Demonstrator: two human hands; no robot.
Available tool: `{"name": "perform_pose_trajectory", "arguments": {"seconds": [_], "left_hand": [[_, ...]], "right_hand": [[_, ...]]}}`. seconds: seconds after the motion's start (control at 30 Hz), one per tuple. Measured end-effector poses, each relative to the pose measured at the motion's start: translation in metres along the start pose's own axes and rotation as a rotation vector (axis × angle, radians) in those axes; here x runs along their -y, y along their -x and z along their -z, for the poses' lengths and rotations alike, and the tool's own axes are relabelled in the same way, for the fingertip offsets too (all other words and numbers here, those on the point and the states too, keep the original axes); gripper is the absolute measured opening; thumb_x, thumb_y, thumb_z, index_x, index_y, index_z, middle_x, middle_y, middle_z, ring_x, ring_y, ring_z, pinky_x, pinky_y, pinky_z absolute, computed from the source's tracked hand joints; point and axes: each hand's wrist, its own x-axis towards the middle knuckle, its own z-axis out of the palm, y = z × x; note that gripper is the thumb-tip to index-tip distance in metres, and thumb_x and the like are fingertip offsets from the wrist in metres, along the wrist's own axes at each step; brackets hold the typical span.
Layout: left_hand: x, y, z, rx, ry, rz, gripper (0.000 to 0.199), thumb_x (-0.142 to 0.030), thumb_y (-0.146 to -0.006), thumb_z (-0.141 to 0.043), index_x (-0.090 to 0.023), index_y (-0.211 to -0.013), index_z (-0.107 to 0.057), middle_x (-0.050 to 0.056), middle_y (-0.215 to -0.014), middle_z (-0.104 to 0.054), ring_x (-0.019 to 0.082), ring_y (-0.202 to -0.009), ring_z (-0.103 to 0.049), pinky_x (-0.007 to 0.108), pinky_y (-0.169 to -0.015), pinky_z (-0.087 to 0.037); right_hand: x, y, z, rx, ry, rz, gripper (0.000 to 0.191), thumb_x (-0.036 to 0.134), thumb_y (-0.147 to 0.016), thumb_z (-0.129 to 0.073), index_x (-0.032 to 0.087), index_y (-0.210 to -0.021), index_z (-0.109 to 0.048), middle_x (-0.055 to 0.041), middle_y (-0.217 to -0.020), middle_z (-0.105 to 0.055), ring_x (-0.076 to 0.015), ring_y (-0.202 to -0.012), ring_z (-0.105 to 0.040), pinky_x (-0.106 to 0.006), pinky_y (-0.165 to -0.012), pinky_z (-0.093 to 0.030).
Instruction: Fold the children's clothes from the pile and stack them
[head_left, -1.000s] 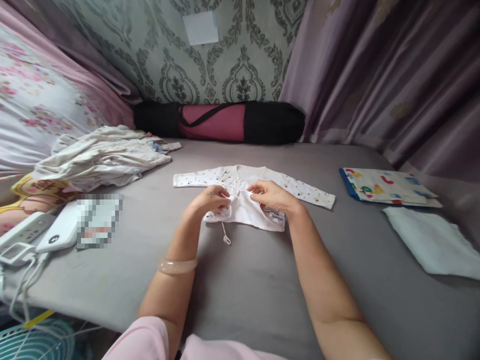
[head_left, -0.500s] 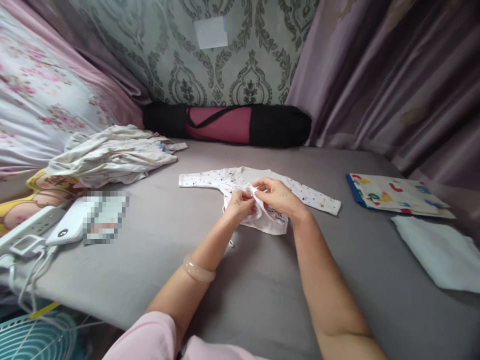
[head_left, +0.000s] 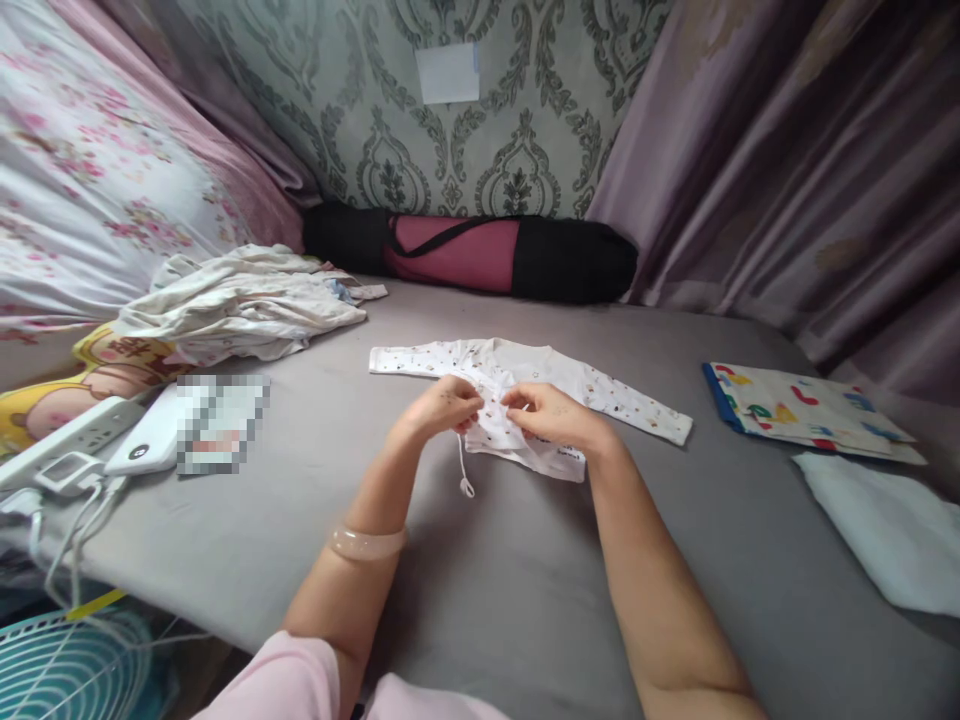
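A small white long-sleeved garment (head_left: pixel 525 362) with tiny printed figures lies spread on the grey sheet, both sleeves stretched out sideways. My left hand (head_left: pixel 448 405) pinches its front near the middle, fingers closed on the cloth. Just to the right, my right hand (head_left: pixel 551 412) has thumb and fingertips pressed together on the same front panel. A narrow gap separates the two hands. From the garment's left side a thin white tie (head_left: pixel 465 475) hangs down onto the sheet. Dark lettering shows at the lower right hem, partly behind my right wrist.
Crumpled pale cloth (head_left: pixel 247 300), a power strip (head_left: pixel 82 435) and a white power bank (head_left: pixel 154 435) are at left. A black and maroon roll bag (head_left: pixel 457 252) lies along the wall. At right are a patterned folded item (head_left: pixel 810 405) and a white cloth (head_left: pixel 885 530).
My hands have moved apart, my left hand shifting left. The front panel between them is flatter, and more of the tie shows. The view has shifted slightly.
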Motion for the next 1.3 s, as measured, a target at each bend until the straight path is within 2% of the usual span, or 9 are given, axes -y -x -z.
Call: {"name": "perform_pose_trajectory", "arguments": {"seconds": [0.07, 0.13, 0.27, 0.4, 0.67, 0.8, 0.93, 1.17, 1.3], "left_hand": [[0.007, 0.001, 0.016, -0.087, -0.1, 0.072, 0.023, -0.03, -0.079, -0.061, -0.013, -0.063, -0.06, 0.002, -0.058, -0.062, 0.01, -0.046, -0.056, 0.02, -0.048, -0.046], [0.014, 0.001, 0.021, -0.07, -0.17, 0.119, 0.031, -0.038, -0.077, -0.065, -0.013, -0.059, -0.06, 0.003, -0.055, -0.063, 0.01, -0.044, -0.056, 0.02, -0.046, -0.045], [0.019, -0.004, 0.01, 0.03, -0.22, 0.144, 0.04, -0.045, -0.073, -0.067, -0.015, -0.049, -0.056, 0.005, -0.047, -0.06, 0.013, -0.044, -0.057, 0.021, -0.045, -0.045], [0.02, -0.005, -0.001, 0.028, -0.233, 0.147, 0.037, -0.037, -0.072, -0.067, -0.017, -0.044, -0.053, 0.003, -0.042, -0.055, 0.014, -0.043, -0.055, 0.022, -0.043, -0.044], [0.036, 0.01, 0.005, -0.018, -0.081, 0.208, 0.03, -0.03, -0.073, -0.065, -0.016, -0.049, -0.052, -0.002, -0.04, -0.05, 0.009, -0.037, -0.045, 0.021, -0.04, -0.033], [0.045, 0.019, 0.014, -0.025, -0.046, 0.238, 0.03, -0.03, -0.074, -0.064, -0.016, -0.05, -0.052, -0.004, -0.038, -0.046, 0.008, -0.034, -0.041, 0.02, -0.038, -0.029], [0.047, 0.025, 0.017, -0.023, -0.055, 0.253, 0.028, -0.029, -0.072, -0.064, -0.016, -0.05, -0.052, -0.004, -0.039, -0.047, 0.007, -0.033, -0.041, 0.02, -0.037, -0.028], [0.05, 0.031, 0.019, 0.003, -0.091, 0.224, 0.016, -0.025, -0.067, -0.063, -0.015, -0.056, -0.056, -0.002, -0.047, -0.054, 0.007, -0.036, -0.045, 0.018, -0.037, -0.03], [0.054, 0.034, 0.024, -0.089, -0.195, 0.235, 0.015, -0.026, -0.066, -0.061, -0.014, -0.056, -0.057, -0.001, -0.048, -0.055, 0.008, -0.037, -0.047, 0.019, -0.039, -0.033]], "right_hand": [[0.001, 0.001, -0.001, 0.114, 0.072, 0.014, 0.015, 0.025, -0.079, -0.056, 0.017, -0.083, -0.069, -0.0001, -0.071, -0.066, -0.0119, -0.06, -0.058, -0.02, -0.052, -0.041], [-0.001, 0.0, 0.0, 0.133, 0.085, 0.018, 0.018, 0.028, -0.08, -0.055, 0.017, -0.074, -0.068, 0.0, -0.066, -0.065, -0.0127, -0.06, -0.059, -0.02, -0.052, -0.04], [-0.008, -0.02, 0.005, -0.159, 0.052, -0.029, 0.02, 0.028, -0.082, -0.052, 0.016, -0.079, -0.067, -0.0027, -0.075, -0.068, -0.0143, -0.067, -0.062, -0.021, -0.057, -0.043], [-0.011, -0.057, 0.008, -0.425, 0.329, -0.068, 0.019, 0.023, -0.082, -0.051, 0.018, -0.079, -0.069, -0.0042, -0.084, -0.071, -0.0177, -0.085, -0.063, -0.025, -0.075, -0.045], [-0.004, -0.104, -0.006, -0.363, 0.594, -0.315, 0.019, 0.031, -0.079, -0.061, 0.018, -0.091, -0.07, -0.0154, -0.119, -0.061, -0.0277, -0.109, -0.058, -0.033, -0.085, -0.046], [-0.008, -0.108, -0.01, -0.349, 0.59, -0.313, 0.021, 0.023, -0.082, -0.056, 0.017, -0.099, -0.068, -0.0157, -0.12, -0.06, -0.0282, -0.11, -0.057, -0.034, -0.087, -0.045], [-0.018, -0.106, -0.012, -0.466, 0.638, -0.308, 0.029, 0.021, -0.09, -0.046, 0.014, -0.113, -0.062, -0.0187, -0.122, -0.056, -0.0297, -0.116, -0.053, -0.035, -0.091, -0.043], [-0.031, -0.104, -0.018, -0.505, 0.742, -0.252, 0.028, 0.02, -0.094, -0.04, 0.015, -0.116, -0.057, -0.0162, -0.121, -0.054, -0.0276, -0.114, -0.05, -0.035, -0.089, -0.042], [-0.034, -0.103, -0.023, -0.517, 0.81, -0.21, 0.029, 0.016, -0.095, -0.036, 0.012, -0.116, -0.056, -0.0174, -0.121, -0.054, -0.0279, -0.113, -0.049, -0.036, -0.089, -0.041]]}}
